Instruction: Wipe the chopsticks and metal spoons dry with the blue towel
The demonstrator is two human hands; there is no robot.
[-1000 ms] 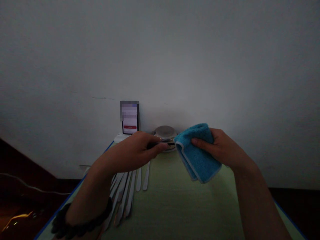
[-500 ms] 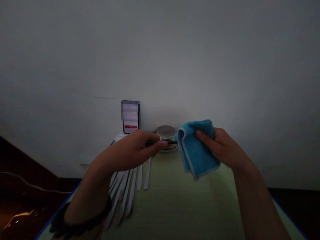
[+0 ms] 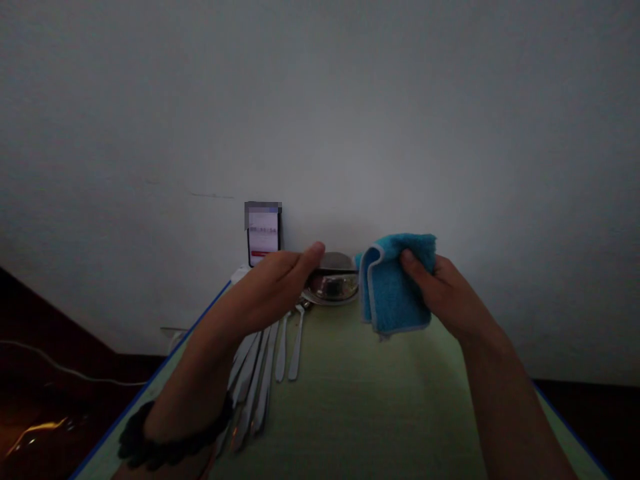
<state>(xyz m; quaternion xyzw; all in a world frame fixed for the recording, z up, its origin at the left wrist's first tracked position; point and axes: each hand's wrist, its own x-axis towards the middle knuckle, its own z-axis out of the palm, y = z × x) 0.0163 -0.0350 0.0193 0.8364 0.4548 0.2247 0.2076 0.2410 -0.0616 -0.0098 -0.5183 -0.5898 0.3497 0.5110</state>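
My left hand point(image 3: 277, 287) is closed on one end of a thin, dark piece of cutlery point(image 3: 341, 271), its thumb raised. The other end runs into a folded blue cloth point(image 3: 397, 293) with a pale edge, so its tip is hidden. My right hand point(image 3: 446, 287) grips this cloth, thumb on the near face. Below my left hand, several metal knives point(image 3: 261, 393) and slim cutlery handles point(image 3: 295, 353) lie on the table, partly covered by my wrist.
Behind my hands stands a shiny round metal dish point(image 3: 333, 288) near the grey wall point(image 3: 380, 120). A lit phone point(image 3: 263, 235) leans upright at the back left. The light green table point(image 3: 370, 413) has blue edging. A white cable point(image 3: 70, 373) lies off to the left.
My left hand has risen slightly and its thumb has lifted. Cloth and right hand have moved a little up and to the right, uncovering more of the metal dish.
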